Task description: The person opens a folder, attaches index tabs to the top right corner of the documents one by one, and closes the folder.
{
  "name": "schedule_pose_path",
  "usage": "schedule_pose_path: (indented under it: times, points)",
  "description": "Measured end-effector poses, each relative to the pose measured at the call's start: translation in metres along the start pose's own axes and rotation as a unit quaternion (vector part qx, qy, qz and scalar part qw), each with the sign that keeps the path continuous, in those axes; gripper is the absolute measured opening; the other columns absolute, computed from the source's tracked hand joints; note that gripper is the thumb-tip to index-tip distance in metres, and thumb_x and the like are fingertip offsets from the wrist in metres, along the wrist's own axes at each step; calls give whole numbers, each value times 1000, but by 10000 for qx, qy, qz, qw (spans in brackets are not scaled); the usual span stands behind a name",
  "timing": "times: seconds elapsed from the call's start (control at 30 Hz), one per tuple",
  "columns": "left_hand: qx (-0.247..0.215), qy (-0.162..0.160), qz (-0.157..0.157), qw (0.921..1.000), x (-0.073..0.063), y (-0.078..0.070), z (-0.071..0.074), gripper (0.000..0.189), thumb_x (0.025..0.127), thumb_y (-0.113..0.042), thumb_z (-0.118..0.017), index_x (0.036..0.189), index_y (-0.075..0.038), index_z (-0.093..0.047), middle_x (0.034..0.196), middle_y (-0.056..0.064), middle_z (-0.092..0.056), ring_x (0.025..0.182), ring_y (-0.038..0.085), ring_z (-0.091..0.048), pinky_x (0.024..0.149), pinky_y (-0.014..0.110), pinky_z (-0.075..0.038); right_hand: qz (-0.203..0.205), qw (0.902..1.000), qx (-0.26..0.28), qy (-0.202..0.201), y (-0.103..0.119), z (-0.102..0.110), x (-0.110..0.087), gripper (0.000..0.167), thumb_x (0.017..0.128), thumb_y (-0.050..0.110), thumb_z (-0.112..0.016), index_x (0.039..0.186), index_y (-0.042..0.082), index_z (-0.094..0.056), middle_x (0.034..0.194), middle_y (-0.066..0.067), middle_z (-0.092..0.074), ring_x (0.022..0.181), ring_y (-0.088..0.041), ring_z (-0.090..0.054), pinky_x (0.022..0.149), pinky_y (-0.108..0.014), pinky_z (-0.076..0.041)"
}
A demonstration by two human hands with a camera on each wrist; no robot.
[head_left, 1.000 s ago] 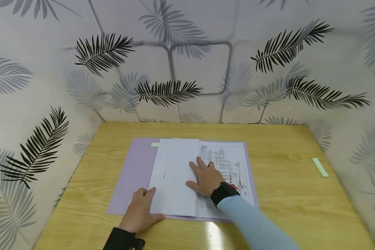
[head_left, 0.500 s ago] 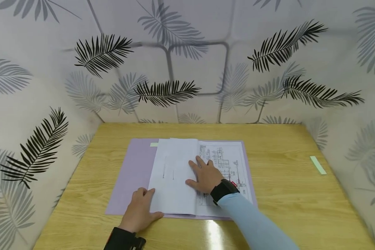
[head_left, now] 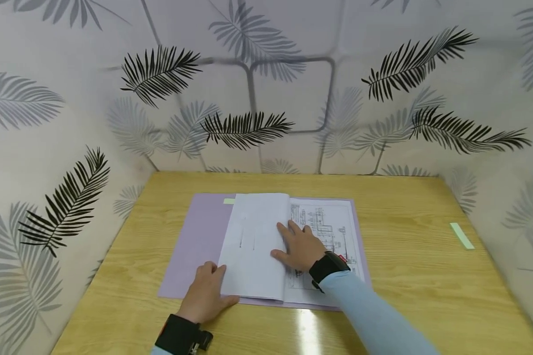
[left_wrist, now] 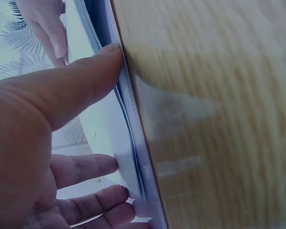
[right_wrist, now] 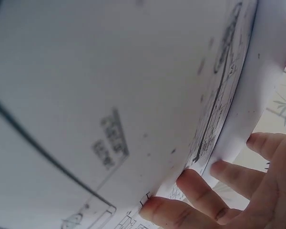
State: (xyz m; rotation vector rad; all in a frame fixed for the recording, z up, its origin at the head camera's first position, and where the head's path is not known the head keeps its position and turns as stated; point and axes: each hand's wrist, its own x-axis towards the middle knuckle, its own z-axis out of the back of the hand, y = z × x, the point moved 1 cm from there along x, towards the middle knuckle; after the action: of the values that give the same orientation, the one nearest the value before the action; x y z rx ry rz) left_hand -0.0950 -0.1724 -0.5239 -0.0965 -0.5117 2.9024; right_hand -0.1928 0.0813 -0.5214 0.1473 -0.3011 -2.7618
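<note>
A purple folder point(head_left: 195, 236) lies spread on the table, with white sheets inside. Its turned page point(head_left: 253, 231) on the left is nearly blank, bearing a few thin lines; the right-hand sheet point(head_left: 348, 222) carries a printed technical drawing. My right hand point(head_left: 303, 249) rests on the pages near the fold, fingers spread; in the right wrist view its fingertips point(right_wrist: 157, 210) touch the printed paper. At the lower left corner of the turned page lies my left hand point(head_left: 206, 291). Its thumb point(left_wrist: 95, 71) touches the folder's near edge in the left wrist view, the other fingers resting by the page's side.
The folder lies on a wood-grain table point(head_left: 404, 261). A pale green strip point(head_left: 462, 235) is stuck on the table at the right, and another small strip point(head_left: 229, 201) shows on the folder's upper left. Leaf-patterned fabric walls point(head_left: 248, 98) surround the table's back and sides.
The head view has shifted slightly, so everything appears a little further right. Both hands keep their places on the folder and pages.
</note>
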Motion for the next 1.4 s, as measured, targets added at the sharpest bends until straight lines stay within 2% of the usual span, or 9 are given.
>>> schedule_pose_path:
  times: [0.27,0.43,0.6,0.8,0.93,1.1,1.27,1.4]
  points:
    - [186,-52,-140,9997,0,-1,0,81,72,-44,-83,130,6,-54,112,17,-48,103,31,-45,80,40,-48,-42,9999,-49,122,-4,-1,1,81,88,69,-46,153,24,-27,149,-12,-40,123,-44,-43,87,-53,-49]
    - [145,-16,-168,9998,-1,1,0,82,73,-44,-82,131,6,-53,114,18,-48,105,31,-45,81,40,-48,-72,9994,175,303,-4,2,0,79,90,67,-45,154,25,-25,151,-10,-38,128,-46,-39,90,-56,-46]
    - [63,-46,-262,9996,0,4,1,83,74,-45,-81,133,5,-52,117,19,-48,108,33,-47,83,41,-48,4,9989,405,256,-9,8,-4,72,96,61,-40,154,21,-25,148,-8,-42,128,-42,-42,91,-55,-46]
    - [-28,85,-114,9999,1,7,3,85,72,-50,-81,134,2,-53,117,16,-49,104,28,-47,83,40,-48,141,9963,791,310,-22,19,-13,67,99,54,-39,154,18,-25,145,-15,-45,133,-39,-39,103,-54,-37]
    - [-112,154,-64,9998,2,7,7,87,71,-59,-76,131,1,-56,115,15,-50,101,27,-47,82,39,-47,35,9960,884,152,-46,29,-20,68,99,53,-39,154,15,-24,143,-19,-45,133,-39,-39,105,-54,-34]
    - [-261,-49,-193,9995,7,6,11,86,74,-67,-68,129,-1,-57,118,15,-50,106,28,-48,84,40,-48,-546,9932,1022,-144,-88,50,-34,74,98,57,-39,152,8,-26,145,-25,-40,133,-44,-36,105,-59,-30]
    - [-425,-390,-517,9970,10,5,19,79,79,-62,-67,131,-5,-56,119,12,-49,106,27,-47,83,37,-48,-1298,9850,1012,-512,-142,69,-56,72,99,49,-45,148,-1,-31,138,-31,-44,125,-51,-41,96,-64,-36]
    - [-401,-679,-761,9940,13,4,27,74,79,-56,-71,131,-4,-56,118,13,-51,105,27,-48,83,38,-48,-1702,9781,801,-894,-188,82,-76,68,98,45,-48,140,-8,-39,128,-34,-50,112,-53,-49,85,-64,-42]
